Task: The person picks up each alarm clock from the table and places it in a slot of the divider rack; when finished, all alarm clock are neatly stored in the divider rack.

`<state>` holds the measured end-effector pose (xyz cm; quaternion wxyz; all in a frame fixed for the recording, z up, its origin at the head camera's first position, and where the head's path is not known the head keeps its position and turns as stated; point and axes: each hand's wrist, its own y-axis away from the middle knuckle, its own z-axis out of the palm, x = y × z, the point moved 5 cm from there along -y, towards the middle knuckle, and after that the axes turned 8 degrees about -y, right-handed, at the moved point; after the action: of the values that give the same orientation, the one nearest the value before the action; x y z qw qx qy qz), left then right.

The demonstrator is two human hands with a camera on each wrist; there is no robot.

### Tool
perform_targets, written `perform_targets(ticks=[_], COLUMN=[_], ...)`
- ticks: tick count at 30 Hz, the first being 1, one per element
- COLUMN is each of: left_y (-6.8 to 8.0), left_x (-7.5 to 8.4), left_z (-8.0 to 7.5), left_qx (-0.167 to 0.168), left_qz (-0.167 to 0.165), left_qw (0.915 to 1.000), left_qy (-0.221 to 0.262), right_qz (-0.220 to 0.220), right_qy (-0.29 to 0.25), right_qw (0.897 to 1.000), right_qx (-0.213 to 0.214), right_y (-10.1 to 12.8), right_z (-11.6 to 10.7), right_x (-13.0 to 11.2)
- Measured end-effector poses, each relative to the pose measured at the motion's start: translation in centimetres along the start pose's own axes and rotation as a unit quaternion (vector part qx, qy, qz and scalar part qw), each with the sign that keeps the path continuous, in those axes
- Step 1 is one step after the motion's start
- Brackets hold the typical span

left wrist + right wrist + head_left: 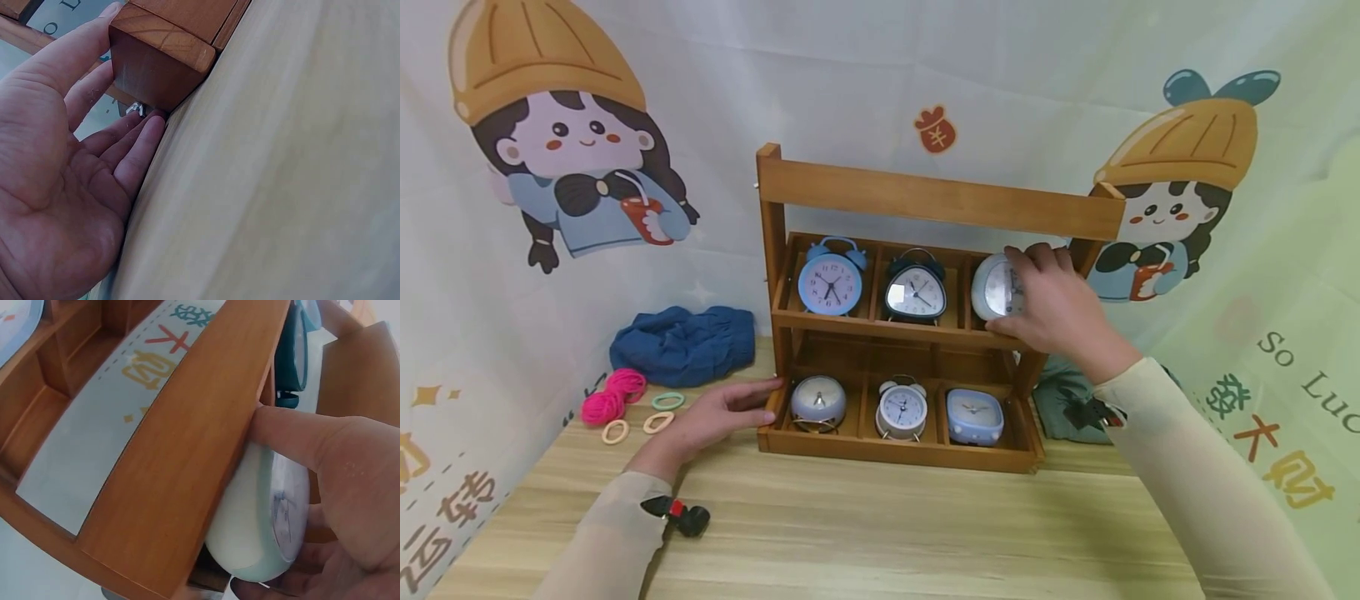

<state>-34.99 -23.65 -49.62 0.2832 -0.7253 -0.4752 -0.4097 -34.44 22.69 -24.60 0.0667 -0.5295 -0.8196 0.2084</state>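
A wooden two-tier rack (925, 200) stands on the table with several small alarm clocks in its compartments. My right hand (1048, 304) grips a pale green-white clock (992, 287) in the upper right compartment; in the right wrist view the clock (262, 512) sits between thumb and fingers against the rack's rail (187, 444). My left hand (718, 414) lies flat with straight fingers against the rack's lower left corner (156, 62). A blue round clock (830, 282) and a dark triangular clock (915, 292) fill the other upper slots.
Three clocks sit in the lower tier (898, 412). Left of the rack lie a blue cloth (685, 343), a pink yarn coil (612, 398) and hair rings (658, 421). A green cloth (1067, 408) lies at the right. Printed backdrop walls enclose the wooden table (887, 533).
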Motion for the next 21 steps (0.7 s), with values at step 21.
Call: perform_targets(ticks=[21], left_y=[0.0], left_x=[0.1], left_z=[0.0], left_qx=[-0.002], left_qz=[0.006], left_qw=[1.0], left_qy=[0.0], right_qz=[-0.082], right_qy=[0.018], right_qw=[0.996], right_qx=[0.009], right_y=[-0.3], right_z=[1.5], right_x=[0.8])
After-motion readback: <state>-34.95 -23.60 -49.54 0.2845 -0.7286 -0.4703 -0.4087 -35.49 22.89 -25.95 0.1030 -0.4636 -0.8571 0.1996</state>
